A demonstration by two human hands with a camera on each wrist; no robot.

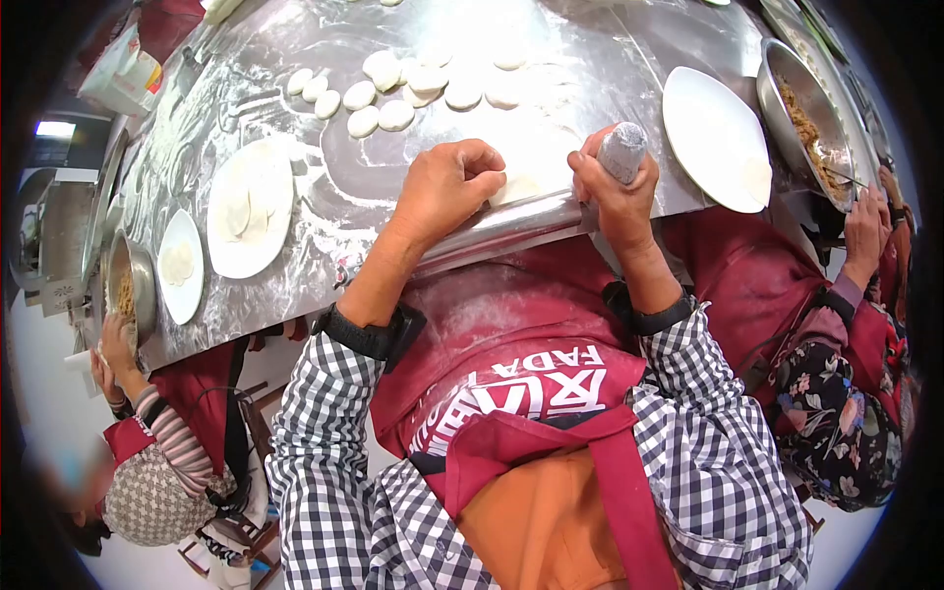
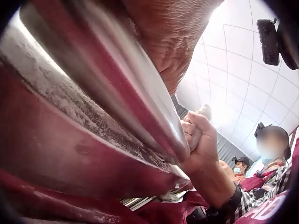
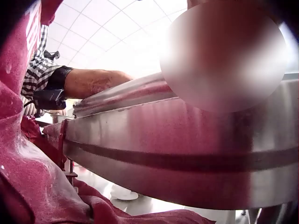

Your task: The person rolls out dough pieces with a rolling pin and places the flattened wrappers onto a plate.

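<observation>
My right hand (image 1: pixel 618 192) grips a flour-dusted rolling pin (image 1: pixel 622 152) near the front edge of the steel table; its rounded end sticks out past the thumb. In the left wrist view the same rolling pin (image 2: pixel 204 111) shows above the curled fingers. A flat round of dough (image 1: pixel 515 189) lies on the floured table between my hands. To its left, my left hand (image 1: pixel 447 187) pinches the dough's edge with thumb and curled forefinger. Beyond the hands, several small flattened dough pieces (image 1: pixel 395 115) lie in a loose cluster.
A white oval plate (image 1: pixel 713 128) stands to the right, beside a steel bowl (image 1: pixel 777 74) of filling. On the left are a plate (image 1: pixel 221 258) with dough wrappers, a smaller plate (image 1: pixel 180 305) and another filling bowl (image 1: pixel 145 295). People work at both sides.
</observation>
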